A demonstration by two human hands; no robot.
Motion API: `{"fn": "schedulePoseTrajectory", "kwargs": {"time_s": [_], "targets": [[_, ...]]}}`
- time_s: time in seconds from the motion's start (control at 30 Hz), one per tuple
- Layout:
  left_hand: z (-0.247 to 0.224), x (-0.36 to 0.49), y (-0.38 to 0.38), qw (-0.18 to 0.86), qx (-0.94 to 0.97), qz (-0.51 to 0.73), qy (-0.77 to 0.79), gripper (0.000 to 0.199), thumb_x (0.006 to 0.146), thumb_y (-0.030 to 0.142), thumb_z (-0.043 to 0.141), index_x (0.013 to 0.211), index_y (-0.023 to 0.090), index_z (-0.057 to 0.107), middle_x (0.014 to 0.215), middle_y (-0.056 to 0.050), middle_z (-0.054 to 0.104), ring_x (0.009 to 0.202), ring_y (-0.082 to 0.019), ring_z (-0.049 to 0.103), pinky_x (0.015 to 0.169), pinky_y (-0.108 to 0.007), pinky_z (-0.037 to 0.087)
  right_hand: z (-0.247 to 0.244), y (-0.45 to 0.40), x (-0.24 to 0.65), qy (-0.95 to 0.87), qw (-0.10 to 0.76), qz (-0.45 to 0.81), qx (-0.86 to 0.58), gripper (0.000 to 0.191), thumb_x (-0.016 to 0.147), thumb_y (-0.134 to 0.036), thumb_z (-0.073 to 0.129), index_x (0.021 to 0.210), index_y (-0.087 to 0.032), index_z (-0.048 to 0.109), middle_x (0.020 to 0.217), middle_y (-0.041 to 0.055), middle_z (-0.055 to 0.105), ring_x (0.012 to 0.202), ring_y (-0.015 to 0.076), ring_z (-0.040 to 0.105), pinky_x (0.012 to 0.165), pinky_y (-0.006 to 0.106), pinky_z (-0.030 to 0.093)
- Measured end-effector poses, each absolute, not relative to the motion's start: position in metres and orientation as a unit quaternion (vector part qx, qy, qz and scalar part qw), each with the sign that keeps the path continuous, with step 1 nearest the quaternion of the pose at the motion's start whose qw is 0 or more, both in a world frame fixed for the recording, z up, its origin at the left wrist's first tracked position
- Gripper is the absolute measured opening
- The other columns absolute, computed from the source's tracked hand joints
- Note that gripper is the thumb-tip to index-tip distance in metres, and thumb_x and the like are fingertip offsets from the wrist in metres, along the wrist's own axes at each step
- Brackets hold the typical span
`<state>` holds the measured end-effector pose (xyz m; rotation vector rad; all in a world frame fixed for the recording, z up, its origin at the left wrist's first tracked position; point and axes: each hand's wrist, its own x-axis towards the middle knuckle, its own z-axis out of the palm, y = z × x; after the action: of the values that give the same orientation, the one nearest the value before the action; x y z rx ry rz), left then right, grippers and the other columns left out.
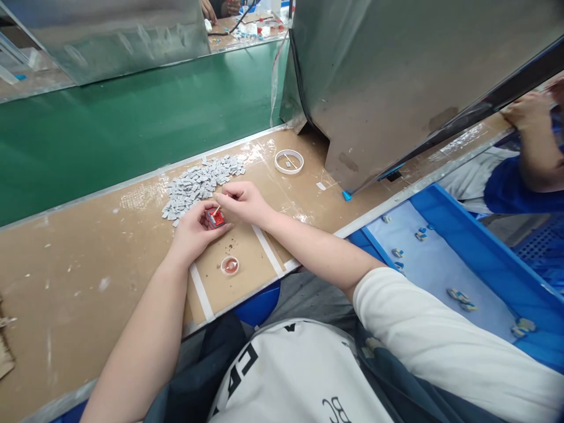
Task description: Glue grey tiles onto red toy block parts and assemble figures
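Note:
Near the middle of the brown work table, my left hand (196,232) is closed around a small red and grey piece (215,218). My right hand (242,201) pinches a thin, light-coloured stick (217,209), whose lower end meets the red face of the piece. Just behind both hands lies a heap of small grey pieces (194,185). A small clear cup (230,266) with reddish contents stands on the table in front of my hands, with dark specks around it.
A white ring (289,161) lies at the back of the brown table (110,282). To the right, a blue tray (480,235) holds several small pieces. A large metal housing (374,76) overhangs the back right. Another person's arm (535,144) shows at the right edge.

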<state>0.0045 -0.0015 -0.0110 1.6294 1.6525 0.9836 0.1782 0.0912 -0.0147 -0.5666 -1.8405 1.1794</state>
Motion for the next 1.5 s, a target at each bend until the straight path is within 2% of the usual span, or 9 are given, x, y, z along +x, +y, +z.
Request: {"fn": "schedulePoseTrajectory", "kwargs": {"time_s": [0.63, 1.07, 1.27, 1.37, 1.5], "targets": [[-0.007, 0.006, -0.002, 0.301, 0.616, 0.367, 0.629, 0.055, 0.074, 0.054, 0.092, 0.117, 0.024, 0.074, 0.096, -0.002, 0.075, 0.079, -0.022, 0.065, 0.073, -0.034, 0.05, -0.014, 0.09, 0.177, -0.729, 0.425, 0.487, -0.226, 0.046, 0.097, -0.033, 0.058, 0.064, -0.024, 0.028, 0.063, -0.0069, 0.026, 0.065, 0.0096, 0.028, 0.064, 0.027, 0.026], [-0.007, 0.005, -0.002, 0.309, 0.598, 0.374, 0.638, 0.056, 0.071, 0.051, 0.093, 0.117, 0.025, 0.074, 0.097, -0.002, 0.075, 0.079, -0.022, 0.065, 0.073, -0.033, 0.05, -0.013, 0.091, 0.178, -0.745, 0.399, 0.475, -0.244, 0.04, 0.087, -0.021, 0.058, 0.063, -0.024, 0.026, 0.063, -0.007, 0.024, 0.065, 0.0092, 0.025, 0.063, 0.028, 0.023], [-0.007, 0.005, -0.001, 0.316, 0.588, 0.381, 0.64, 0.058, 0.07, 0.054, 0.093, 0.115, 0.024, 0.073, 0.092, -0.001, 0.074, 0.076, -0.021, 0.064, 0.07, -0.033, 0.051, -0.008, 0.092, 0.185, -0.745, 0.438, 0.462, -0.199, 0.045, 0.095, -0.031, 0.058, 0.064, -0.025, 0.026, 0.063, -0.0071, 0.024, 0.064, 0.0094, 0.026, 0.063, 0.028, 0.024], [-0.008, 0.003, 0.002, 0.308, 0.554, 0.432, 0.641, 0.06, 0.067, 0.051, 0.094, 0.114, 0.023, 0.071, 0.098, -0.002, 0.074, 0.081, -0.021, 0.068, 0.074, -0.032, 0.056, 0.0, 0.088, 0.193, -0.776, 0.364, 0.508, -0.085, 0.051, 0.102, -0.043, 0.06, 0.064, -0.024, 0.031, 0.064, -0.0072, 0.027, 0.063, 0.0091, 0.027, 0.063, 0.028, 0.026], [-0.009, -0.003, 0.006, 0.278, 0.459, 0.537, 0.651, 0.058, 0.072, 0.05, 0.092, 0.116, 0.022, 0.067, 0.097, -0.002, 0.071, 0.076, -0.015, 0.064, 0.071, -0.028, 0.055, 0.006, 0.076, 0.197, -0.832, 0.124, 0.538, 0.052, 0.055, 0.104, -0.047, 0.063, 0.065, -0.023, 0.034, 0.065, -0.0072, 0.029, 0.062, 0.0086, 0.028, 0.064, 0.028, 0.027]]}}
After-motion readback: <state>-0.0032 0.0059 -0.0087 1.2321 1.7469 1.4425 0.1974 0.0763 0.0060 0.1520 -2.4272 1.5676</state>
